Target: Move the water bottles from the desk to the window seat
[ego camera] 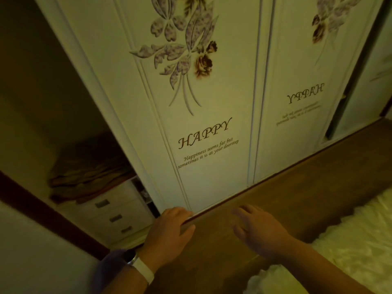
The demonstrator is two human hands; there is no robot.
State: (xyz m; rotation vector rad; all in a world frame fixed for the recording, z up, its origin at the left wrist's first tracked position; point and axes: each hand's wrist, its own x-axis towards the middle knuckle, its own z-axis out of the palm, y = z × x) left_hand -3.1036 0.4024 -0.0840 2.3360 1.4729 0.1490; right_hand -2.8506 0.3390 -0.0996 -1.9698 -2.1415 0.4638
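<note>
No water bottle shows in this view. My left hand, with a white watch strap on its wrist, grips the front edge of a brown wooden ledge that runs along the foot of the wardrobe. My right hand hovers just above the ledge with its fingers spread and nothing in it. The desk is out of sight.
A white wardrobe door with flower decals and the word HAPPY stands straight ahead. To its left an open compartment holds folded cloth above small drawers. A white fluffy rug covers the ledge at the lower right.
</note>
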